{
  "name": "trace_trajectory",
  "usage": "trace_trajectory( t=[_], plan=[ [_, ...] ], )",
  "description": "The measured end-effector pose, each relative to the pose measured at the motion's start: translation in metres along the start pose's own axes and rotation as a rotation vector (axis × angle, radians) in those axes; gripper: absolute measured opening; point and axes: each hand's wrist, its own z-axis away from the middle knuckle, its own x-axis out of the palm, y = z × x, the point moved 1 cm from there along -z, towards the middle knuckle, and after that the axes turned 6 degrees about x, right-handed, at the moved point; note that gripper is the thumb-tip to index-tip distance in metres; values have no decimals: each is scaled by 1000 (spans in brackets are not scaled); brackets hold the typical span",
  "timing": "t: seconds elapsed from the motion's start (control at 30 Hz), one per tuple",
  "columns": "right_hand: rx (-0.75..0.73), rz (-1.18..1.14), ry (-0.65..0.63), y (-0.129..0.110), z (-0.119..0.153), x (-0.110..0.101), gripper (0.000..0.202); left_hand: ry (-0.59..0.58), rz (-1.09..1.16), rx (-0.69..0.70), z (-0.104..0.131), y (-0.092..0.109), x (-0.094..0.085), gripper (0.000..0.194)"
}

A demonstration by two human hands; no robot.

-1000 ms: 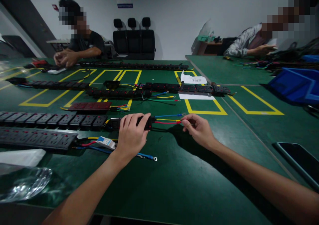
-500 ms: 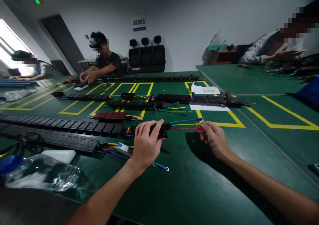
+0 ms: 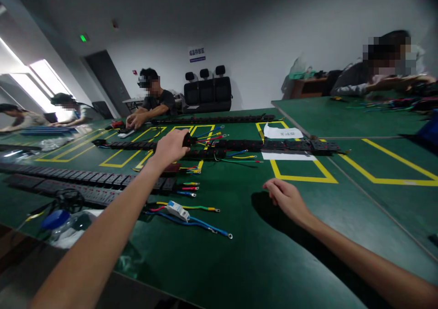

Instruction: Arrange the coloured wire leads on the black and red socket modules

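My left hand [image 3: 171, 147] reaches far over the table, its fingers closed on a small black socket module [image 3: 186, 139]. Most of the module is hidden behind the hand. Blue, yellow and red wires [image 3: 210, 137] with ring terminals stick out of it to the right. Around it lie other black socket strips [image 3: 239, 145]. My right hand [image 3: 285, 197] hovers over the green table [image 3: 260, 249], fingers curled in, with nothing visible in them. Nearer to me, a white breaker [image 3: 178, 211] sits on wires at the end of a long socket strip [image 3: 102, 195].
A white paper [image 3: 282, 132] lies among the strips at the back. A plastic bottle with a blue cap [image 3: 56, 219] is at the near left. Yellow tape [image 3: 304, 178] marks the table. Co-workers sit across at the left, middle and right.
My left hand has carried the socket module away from me and slightly left, to the middle strips. My right hand has let go of its wires. The view has tilted up.
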Motion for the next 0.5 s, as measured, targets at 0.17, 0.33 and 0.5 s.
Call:
trace_trajectory(
  t=[0.17,0.33,0.5],
  plan=[
    [-25,46,-44,-2,0,1,37,-195,-55,-9,-16,-50,36,57],
    [-50,81,-68,1,-2,2,37,-289,-79,-53,-12,-64,71,61],
    [-83,123,-72,2,-3,2,39,-435,-1,2,-24,-75,97,66]
  ],
)
